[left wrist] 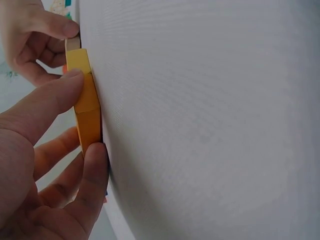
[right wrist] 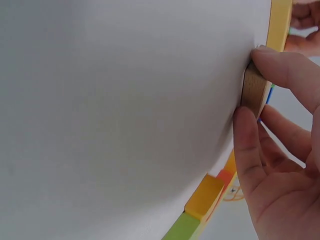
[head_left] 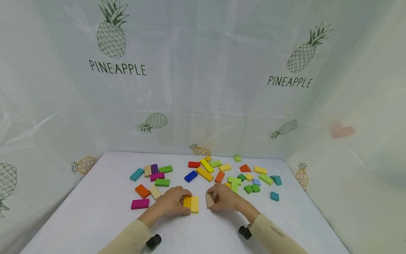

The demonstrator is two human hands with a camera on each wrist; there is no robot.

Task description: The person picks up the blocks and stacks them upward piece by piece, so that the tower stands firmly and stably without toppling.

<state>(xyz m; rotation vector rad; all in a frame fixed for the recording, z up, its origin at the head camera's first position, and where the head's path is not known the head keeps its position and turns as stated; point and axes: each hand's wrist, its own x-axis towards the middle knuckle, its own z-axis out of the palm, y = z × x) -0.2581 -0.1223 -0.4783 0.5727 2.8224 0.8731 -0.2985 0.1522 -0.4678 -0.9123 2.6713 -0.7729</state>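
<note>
Partly hidden by the left hand (head_left: pixel 172 201) pinching it, an orange block (head_left: pixel 187 201) lies against a yellow block (head_left: pixel 195 205) on the white surface (head_left: pixel 203 234); just to their right, the right hand (head_left: pixel 226 198) grips a wooden block (head_left: pixel 209 201), covering its right edge.

A white table (head_left: pixel 79 218) bears scattered coloured blocks (head_left: pixel 140 204), touching yellow blocks (head_left: pixel 195 205) and a beige block (head_left: pixel 208 201).

Pale curtain (head_left: pixel 203 88): hangs at far side, left and right
Pineapple prints (head_left: pixel 111 39): appear in dark green and orange
Reddish blotch (head_left: pixel 342 130): shows at right
White table (head_left: pixel 302 218): reaches toward far curtain
Light: spreads soft
</note>
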